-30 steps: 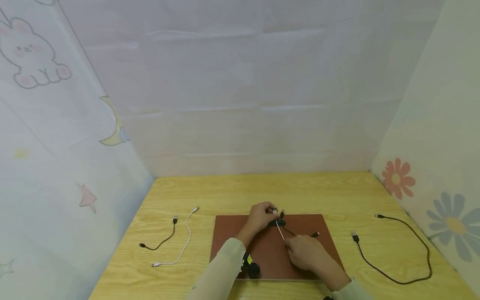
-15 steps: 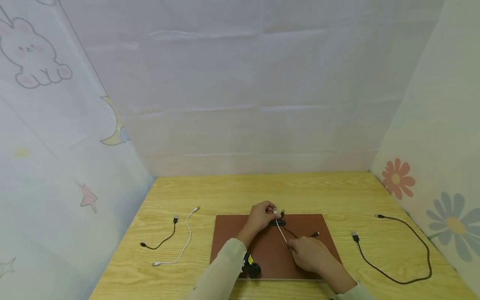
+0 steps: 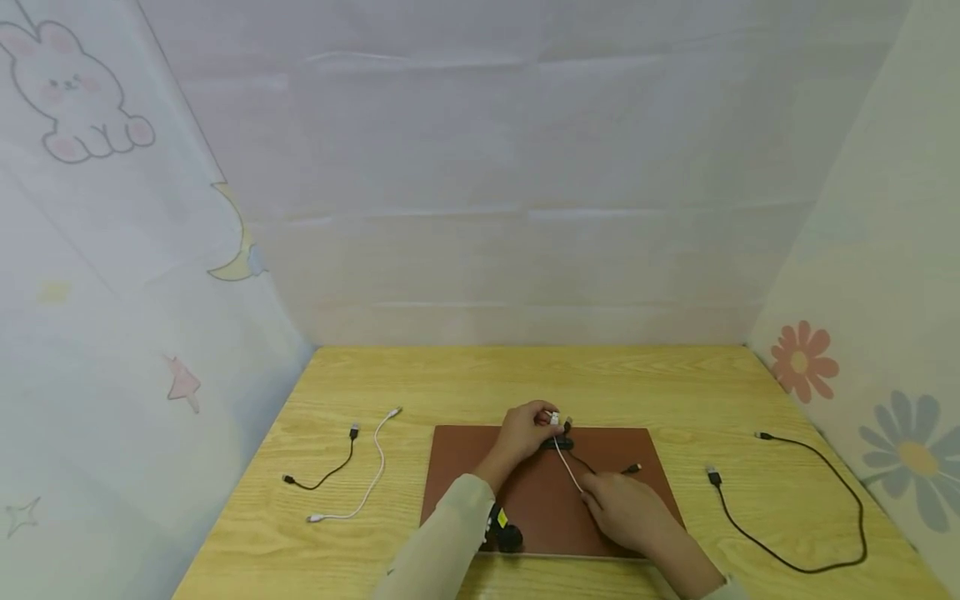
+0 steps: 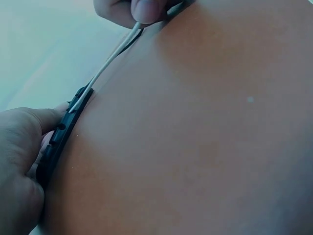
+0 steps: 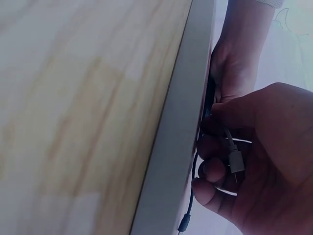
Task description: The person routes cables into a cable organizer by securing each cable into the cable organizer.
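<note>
My left hand [image 3: 522, 432] is at the far edge of a brown board [image 3: 536, 521], its thumb and fingers around the USB plug end of a white charging cable [image 3: 567, 471]. Right there, a black slotted cable holder [image 4: 58, 139] lies along the board, and the white cable runs out of one slot. My right hand [image 3: 628, 510] pinches the cable lower down, over the board's right half. In the right wrist view, its small connector [image 5: 236, 160] lies among the curled fingers. A black cable [image 3: 581, 462] also comes from the holder and passes behind my right hand.
On the wooden table, left of the board, lie a short black cable [image 3: 330, 472] and a white cable [image 3: 380, 467]. A longer black cable [image 3: 776, 550] curves on the right. Patterned sheets [image 3: 480, 208] wall in the back and sides.
My right hand has slid slightly right and down, so a longer stretch of white cable shows between the hands. The left hand stays at the holder. The head view has shifted a little.
</note>
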### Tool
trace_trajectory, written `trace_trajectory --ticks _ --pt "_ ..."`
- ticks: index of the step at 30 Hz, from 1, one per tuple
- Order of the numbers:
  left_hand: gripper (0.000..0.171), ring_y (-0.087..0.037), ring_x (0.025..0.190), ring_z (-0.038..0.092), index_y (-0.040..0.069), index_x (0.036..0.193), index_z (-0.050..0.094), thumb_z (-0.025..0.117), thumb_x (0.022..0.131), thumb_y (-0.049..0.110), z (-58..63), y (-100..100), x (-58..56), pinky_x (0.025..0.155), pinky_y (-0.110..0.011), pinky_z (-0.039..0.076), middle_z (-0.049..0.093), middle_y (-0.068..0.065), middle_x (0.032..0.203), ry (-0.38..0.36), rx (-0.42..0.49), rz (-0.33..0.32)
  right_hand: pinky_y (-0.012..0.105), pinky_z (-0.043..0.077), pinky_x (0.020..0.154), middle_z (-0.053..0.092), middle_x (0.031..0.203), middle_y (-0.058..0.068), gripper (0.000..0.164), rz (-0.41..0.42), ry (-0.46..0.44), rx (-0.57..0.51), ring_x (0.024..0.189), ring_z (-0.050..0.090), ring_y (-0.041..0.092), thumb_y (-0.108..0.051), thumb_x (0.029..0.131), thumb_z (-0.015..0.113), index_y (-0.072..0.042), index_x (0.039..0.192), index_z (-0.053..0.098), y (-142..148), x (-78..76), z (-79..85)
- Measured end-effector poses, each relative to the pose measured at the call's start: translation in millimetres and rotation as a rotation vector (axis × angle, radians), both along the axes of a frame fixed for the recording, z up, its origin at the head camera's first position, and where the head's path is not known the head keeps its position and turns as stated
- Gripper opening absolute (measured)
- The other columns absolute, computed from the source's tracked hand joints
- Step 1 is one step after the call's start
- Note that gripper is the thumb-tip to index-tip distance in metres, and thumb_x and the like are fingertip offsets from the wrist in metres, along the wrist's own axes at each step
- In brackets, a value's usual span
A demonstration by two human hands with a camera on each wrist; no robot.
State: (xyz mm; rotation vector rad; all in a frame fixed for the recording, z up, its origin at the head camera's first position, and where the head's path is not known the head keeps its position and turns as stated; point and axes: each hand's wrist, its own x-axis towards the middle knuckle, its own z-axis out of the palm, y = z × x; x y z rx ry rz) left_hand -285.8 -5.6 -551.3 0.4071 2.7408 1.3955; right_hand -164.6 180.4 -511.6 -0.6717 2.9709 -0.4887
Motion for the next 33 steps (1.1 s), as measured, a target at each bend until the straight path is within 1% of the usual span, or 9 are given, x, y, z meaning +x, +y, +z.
trace_trajectory --ticks 4,7,13,16,19,22,25,27,33 --pt "0.033 -0.001 0.084 0.062 0.018 0.12 0.071 0.079 0.09 0.03 -2.5 3 0.2 0.073 -0.021 0.053 0.065 0.012 0.091 0.006 -0.006 0.017 0.031 0.042 0.055 0.055 0.074 -0.011 0.013 -0.012 0.023 0.02 0.068 0.056 0.008 -0.018 0.097 0.069 -0.023 0.086 0.063 0 0.2 0.2" --pt "0.035 -0.002 0.084 0.062 0.015 0.12 0.07 0.08 0.09 0.029 -3.8 5 1.0 0.073 -0.02 0.053 0.066 0.01 0.092 0.013 -0.002 0.025 0.032 0.045 0.057 0.058 0.077 -0.01 0.009 -0.028 0.042 0.049 0.072 0.059 0.01 -0.02 0.096 0.07 -0.022 0.088 0.066 0 0.8 0.1" --pt "0.036 -0.007 0.089 0.065 0.011 0.12 0.069 0.079 0.09 0.028 -0.8 4 5.2 0.076 -0.022 0.055 0.068 0.005 0.098 -0.013 0.01 0.039 0.035 0.048 0.061 0.063 0.083 -0.005 0.006 -0.041 0.018 0.05 0.078 0.062 0.016 -0.023 0.096 0.071 -0.017 0.093 0.071 -2 0.7 1.2" --pt "0.035 -0.01 0.092 0.067 0.01 0.121 0.068 0.078 0.092 0.026 2.2 2 6.0 0.077 -0.024 0.055 0.07 0.003 0.1 -0.017 0.002 0.029 0.035 0.048 0.062 0.062 0.083 -0.006 0.005 -0.037 0.033 0.054 0.078 0.061 0.015 -0.022 0.094 0.073 -0.018 0.092 0.07 -3 1.7 1.4" --pt "0.033 -0.014 0.095 0.068 0.007 0.123 0.067 0.074 0.095 0.022 6.2 -2 5.5 0.08 -0.026 0.056 0.072 -0.001 0.104 0.01 -0.023 0.025 0.032 0.047 0.058 0.058 0.079 -0.009 0.012 -0.021 0.085 0.083 0.075 0.059 0.012 -0.021 0.092 0.075 -0.02 0.085 0.065 -2 2.9 1.4" --pt "0.033 -0.021 0.102 0.067 0.005 0.127 0.065 0.069 0.098 0.018 10.6 -9 5.3 0.083 -0.032 0.056 0.073 -0.005 0.111 0.049 -0.063 0.037 0.031 0.045 0.056 0.056 0.077 -0.01 0.018 -0.013 0.125 0.102 0.072 0.057 0.011 -0.021 0.092 0.076 -0.021 0.082 0.061 0 3.5 2.6" --pt "0.033 -0.027 0.109 0.063 0.006 0.13 0.064 0.066 0.099 0.019 15.9 -20 5.8 0.085 -0.038 0.055 0.071 -0.007 0.118 0.075 -0.115 0.055 0.031 0.046 0.056 0.057 0.078 -0.009 0.017 -0.024 0.127 0.107 0.072 0.058 0.011 -0.021 0.092 0.076 -0.021 0.083 0.061 1 3.8 4.5" --pt "0.034 -0.027 0.112 0.06 0.007 0.131 0.064 0.066 0.1 0.021 19.4 -29 5.2 0.086 -0.038 0.055 0.07 -0.007 0.121 0.092 -0.159 0.062 0.03 0.046 0.056 0.058 0.078 -0.009 0.015 -0.038 0.121 0.103 0.073 0.059 0.01 -0.021 0.092 0.076 -0.021 0.084 0.063 3 3.7 5.9" --pt "0.035 -0.028 0.108 0.059 0.006 0.13 0.065 0.067 0.099 0.023 31.6 -62 6.7 0.081 -0.039 0.054 0.069 -0.006 0.122 0.152 -0.266 0.114 0.028 0.045 0.054 0.056 0.075 -0.012 0.017 -0.052 0.13 0.099 0.069 0.057 0.008 -0.022 0.091 0.077 -0.022 0.082 0.063 3 4.3 6.7"
